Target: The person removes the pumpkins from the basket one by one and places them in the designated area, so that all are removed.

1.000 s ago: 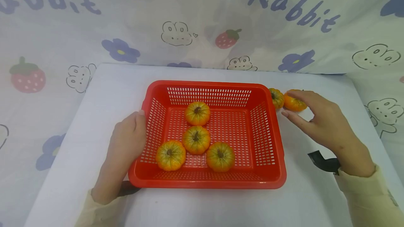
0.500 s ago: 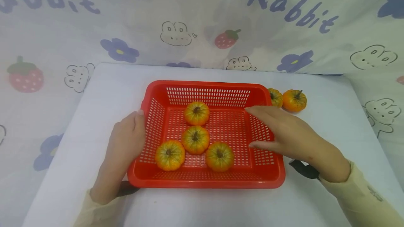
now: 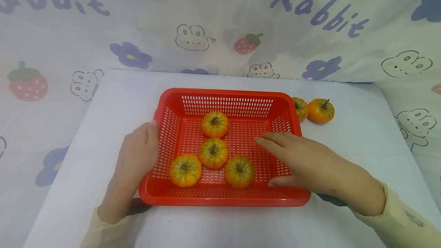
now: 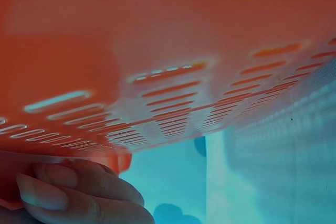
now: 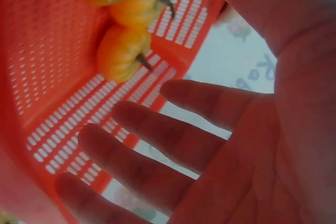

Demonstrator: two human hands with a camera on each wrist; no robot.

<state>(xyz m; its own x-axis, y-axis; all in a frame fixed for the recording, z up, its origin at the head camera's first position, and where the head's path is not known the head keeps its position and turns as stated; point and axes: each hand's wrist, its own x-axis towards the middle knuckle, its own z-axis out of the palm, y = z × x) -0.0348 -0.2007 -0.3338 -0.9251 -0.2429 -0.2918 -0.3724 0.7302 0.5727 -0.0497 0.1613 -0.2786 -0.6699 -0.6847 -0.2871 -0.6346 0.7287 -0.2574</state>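
Note:
A red perforated plastic basket [image 3: 262, 201] stands on the white table. Inside it are several small orange-green pumpkins, among them a front-left pumpkin [image 3: 185, 170], a front-right pumpkin [image 3: 239, 171] and a rear pumpkin [image 3: 214, 124]. My left hand [image 3: 139, 150] grips the basket's left rim; in the left wrist view its fingers [image 4: 47, 195] curl under the rim by the slotted outer wall. My right hand [image 3: 303, 160] reaches over the right rim, thumb apart from the fingers, holding nothing. The right wrist view shows that palm with straight, spread fingers [image 5: 168, 135].
Two more pumpkins sit outside the basket at the back right: one pumpkin [image 3: 321, 110] in full view, the other pumpkin [image 3: 300, 108] partly hidden by the basket's rim. A printed cloth [image 3: 220, 14] hangs behind the white table [image 3: 358, 125].
My right hand has moved left and toward me, from beside the two outside pumpkins to over the basket's right side. My left hand and the pumpkins have stayed put.

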